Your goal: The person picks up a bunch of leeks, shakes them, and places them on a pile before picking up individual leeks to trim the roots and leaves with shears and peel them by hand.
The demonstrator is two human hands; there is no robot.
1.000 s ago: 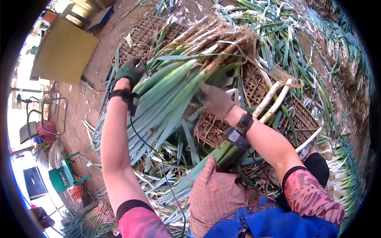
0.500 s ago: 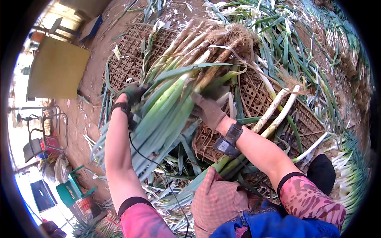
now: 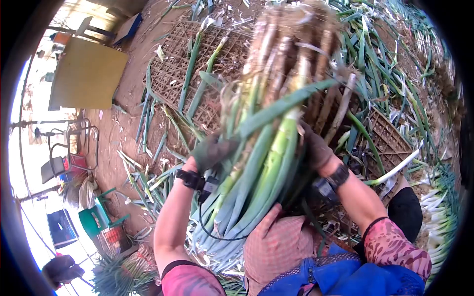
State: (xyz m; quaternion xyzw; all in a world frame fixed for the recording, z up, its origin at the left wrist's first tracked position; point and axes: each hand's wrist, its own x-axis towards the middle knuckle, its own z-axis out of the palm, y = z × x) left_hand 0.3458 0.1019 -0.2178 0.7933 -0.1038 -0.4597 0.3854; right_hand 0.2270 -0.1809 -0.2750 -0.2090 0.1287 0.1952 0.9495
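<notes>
A thick bundle of large green onions is raised in front of me, its rooty ends at the top and its green leaves hanging toward my lap. My left hand, in a dark glove, is closed around the bundle's left side. On the opposite side, my gloved right hand grips it too, with its fingers partly hidden behind the stems. One long leaf lies slantwise across the bundle. The roots are blurred by motion.
Brown plastic crates with loose leaves on them lie on the dirt floor. Trimmed onion leaves cover the upper right. White-stemmed onions are laid out at right. A green chair and a yellowish board are at left.
The bundle has risen off the crate and swung more upright, its roots blurring. My left hand has moved right, and my right hand has shifted right along with the bundle.
</notes>
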